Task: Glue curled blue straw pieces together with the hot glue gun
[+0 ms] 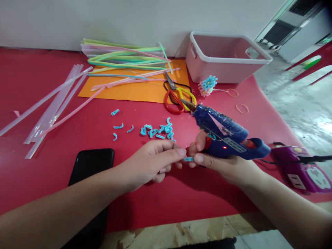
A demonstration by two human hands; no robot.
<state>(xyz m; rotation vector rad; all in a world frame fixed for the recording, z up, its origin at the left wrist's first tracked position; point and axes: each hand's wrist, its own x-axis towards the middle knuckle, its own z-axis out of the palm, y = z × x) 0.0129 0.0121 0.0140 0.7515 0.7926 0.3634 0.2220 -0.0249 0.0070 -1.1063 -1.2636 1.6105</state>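
My left hand (155,159) is closed, its thumb and forefinger pinching one end of a short light-blue fuzzy piece (188,159). The thumb of my right hand (215,159) touches the other end of that piece. A blue glue gun (223,131) rests in my right hand, its nozzle pointing up and left and a small red light glowing on its side. Several cut blue pieces (155,131) lie in a loose pile just beyond my left hand. Farther left is a small blue coiled piece (114,112) on a thin wire.
Scissors (173,100) and pastel fuzzy stems (124,58) lie on an orange sheet (119,93). Behind are a pink basket (220,69) and a blue flower (209,83). Clear sticks (54,103) and a black phone (90,166) are left; a purple power strip (298,166) is right.
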